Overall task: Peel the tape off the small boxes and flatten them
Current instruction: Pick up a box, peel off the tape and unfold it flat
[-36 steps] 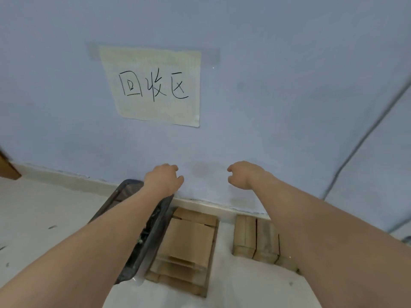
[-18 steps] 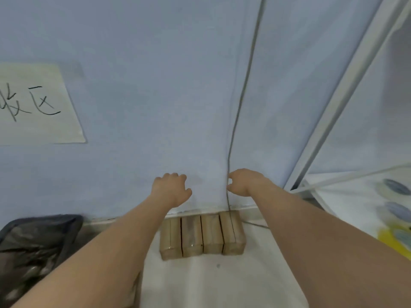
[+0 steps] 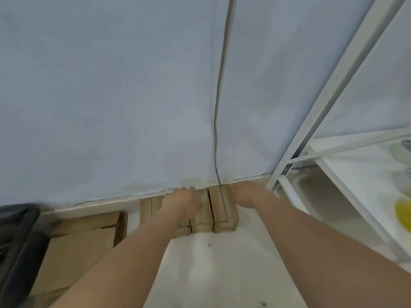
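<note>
Row of small boxes (image 3: 201,213) stood on floor against the wall base, long axes running toward the wall. Left hand (image 3: 181,202) lay over the row's middle, right hand (image 3: 244,194) beside its right end; finger states indeterminable

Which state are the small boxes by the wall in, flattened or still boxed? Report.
Still boxed: the small boxes stand full-height in a row against the wall.

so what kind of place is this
Probably a storage or recycling corner indoors: small boxes lined up on the floor against a pale wall, flattened cardboard beside a dark bin, and a white metal shelf at the right.
</note>
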